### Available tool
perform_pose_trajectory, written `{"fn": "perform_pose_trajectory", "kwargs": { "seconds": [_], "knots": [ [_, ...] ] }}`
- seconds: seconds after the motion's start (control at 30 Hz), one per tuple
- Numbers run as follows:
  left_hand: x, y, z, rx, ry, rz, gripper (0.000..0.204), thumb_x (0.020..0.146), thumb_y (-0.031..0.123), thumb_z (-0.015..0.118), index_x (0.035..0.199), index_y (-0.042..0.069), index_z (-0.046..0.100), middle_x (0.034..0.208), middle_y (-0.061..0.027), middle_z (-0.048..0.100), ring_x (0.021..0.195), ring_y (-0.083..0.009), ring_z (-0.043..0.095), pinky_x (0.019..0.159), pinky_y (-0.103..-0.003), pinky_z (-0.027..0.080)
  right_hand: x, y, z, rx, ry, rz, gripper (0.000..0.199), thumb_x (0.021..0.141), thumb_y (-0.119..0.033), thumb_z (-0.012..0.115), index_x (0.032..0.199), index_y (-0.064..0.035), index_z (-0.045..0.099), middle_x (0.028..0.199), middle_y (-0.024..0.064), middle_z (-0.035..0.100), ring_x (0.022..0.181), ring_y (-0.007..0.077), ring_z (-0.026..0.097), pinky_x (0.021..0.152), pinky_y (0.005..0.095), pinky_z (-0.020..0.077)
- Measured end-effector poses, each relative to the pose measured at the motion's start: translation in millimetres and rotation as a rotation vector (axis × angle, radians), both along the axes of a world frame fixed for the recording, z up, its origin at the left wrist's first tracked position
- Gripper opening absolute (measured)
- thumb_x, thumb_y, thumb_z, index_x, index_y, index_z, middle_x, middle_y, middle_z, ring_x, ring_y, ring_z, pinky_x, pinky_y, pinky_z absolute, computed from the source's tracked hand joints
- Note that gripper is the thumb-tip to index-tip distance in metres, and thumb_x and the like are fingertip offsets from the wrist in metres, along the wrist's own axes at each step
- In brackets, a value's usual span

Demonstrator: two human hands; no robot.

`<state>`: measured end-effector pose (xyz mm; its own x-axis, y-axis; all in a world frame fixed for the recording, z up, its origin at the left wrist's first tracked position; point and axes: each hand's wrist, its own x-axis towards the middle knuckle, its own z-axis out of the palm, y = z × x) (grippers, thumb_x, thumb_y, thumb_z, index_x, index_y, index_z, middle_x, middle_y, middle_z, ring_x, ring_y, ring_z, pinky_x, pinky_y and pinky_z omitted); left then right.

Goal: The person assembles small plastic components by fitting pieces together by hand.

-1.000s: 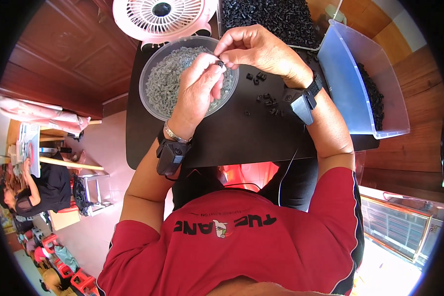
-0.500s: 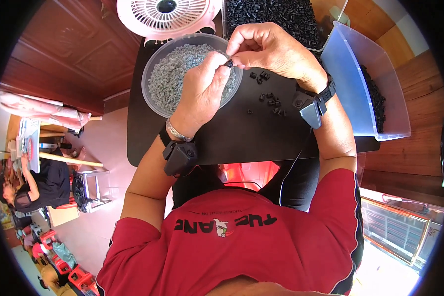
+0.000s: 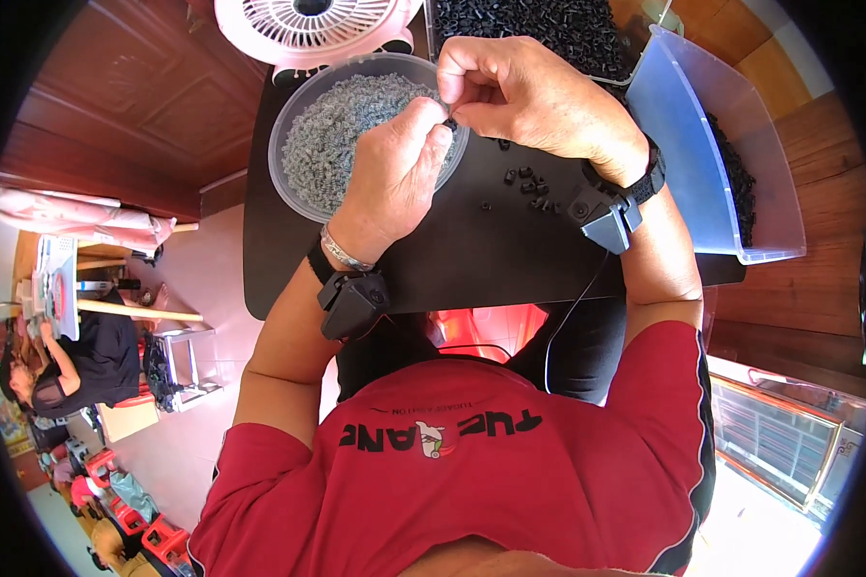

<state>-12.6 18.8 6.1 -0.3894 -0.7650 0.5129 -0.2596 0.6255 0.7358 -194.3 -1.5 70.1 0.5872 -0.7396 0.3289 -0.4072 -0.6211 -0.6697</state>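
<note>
Over the right rim of a round clear tub (image 3: 277,178), my two hands meet fingertip to fingertip. My left hand (image 3: 394,163) is closed, pinching a small black plastic piece (image 3: 450,124) between thumb and forefinger. Thumb and forefinger of my right hand (image 3: 524,96) press together right beside that piece; what they pinch, if anything, is too small to make out. Small clear-grey pieces (image 3: 332,135) heap up inside the tub. Several loose black pieces (image 3: 529,183) lie on the dark table (image 3: 404,269) below my right hand.
A pink fan (image 3: 313,29) stands behind the tub. Black pieces fill a tray (image 3: 539,34) at the back. A clear bluish bin (image 3: 683,144) with more black pieces stands at the right. Another person (image 3: 77,370) sits far left.
My hands stay together at nearly the same spot, with the right fingers shifted slightly. The whole view has moved a little, so the table and tub appear slightly higher and further left.
</note>
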Motion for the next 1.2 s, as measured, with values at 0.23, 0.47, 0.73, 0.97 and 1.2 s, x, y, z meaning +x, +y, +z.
{"fn": "perform_pose_trajectory", "kwargs": {
  "seconds": [0.23,0.47,0.73,0.97,1.2],
  "knots": [
    [2,-4,3,-0.066,-0.011,0.014,0.01,0.09,0.011,0.052,0.092,0.001,0.05,0.07,-0.0181,0.052,0.062,-0.034,0.054,0.056,-0.037,0.043,10,10,1,-0.333,0.138,-0.088,0.011,0.073,-0.002,0.062,0.081,-0.003,0.054,0.067,0.0105,0.057,0.061,0.0214,0.057,0.057,0.0326,0.044],
    [6,-4,2,0.072,0.041,-0.111,0.01,0.09,0.011,0.052,0.092,0.002,0.051,0.067,-0.0143,0.048,0.057,-0.0276,0.049,0.055,-0.033,0.041,-3,4,9,-0.071,0.068,0.115,0.014,0.078,0.006,0.061,0.082,-0.0023,0.05,0.071,0.0018,0.053,0.065,0.0097,0.051,0.061,0.0247,0.0428],
    [-7,3,-7,0.048,0.056,0.077,0.01,0.091,0.012,0.049,0.093,0.002,0.051,0.068,-0.017,0.054,0.06,-0.0325,0.056,0.056,-0.038,0.043,15,15,-2,-0.344,0.124,-0.109,0.01,0.073,-0.002,0.059,0.081,-0.0043,0.054,0.067,0.0167,0.059,0.066,0.0345,0.06,0.057,0.0401,0.0453],
    [-11,-6,-20,-0.048,0.158,0.198,0.014,0.091,0.011,0.049,0.099,0.0,0.053,0.07,-0.0186,0.058,0.064,-0.0353,0.059,0.059,-0.039,0.045,29,15,-15,-0.406,0.091,-0.168,0.016,0.07,-0.001,0.06,0.085,-0.0025,0.054,0.069,0.0184,0.06,0.068,0.0355,0.062,0.058,0.0413,0.0491],
    [-8,-10,-26,0.374,0.45,0.075,0.019,0.094,0.009,0.041,0.104,0.004,0.056,0.076,0.0028,0.054,0.058,-0.002,0.047,0.049,-0.016,0.038,40,12,-30,-0.58,0.097,-0.178,0.02,0.069,-0.005,0.063,0.087,-0.0033,0.054,0.073,0.0136,0.06,0.073,0.0314,0.062,0.062,0.0386,0.0507]
  ]
}}
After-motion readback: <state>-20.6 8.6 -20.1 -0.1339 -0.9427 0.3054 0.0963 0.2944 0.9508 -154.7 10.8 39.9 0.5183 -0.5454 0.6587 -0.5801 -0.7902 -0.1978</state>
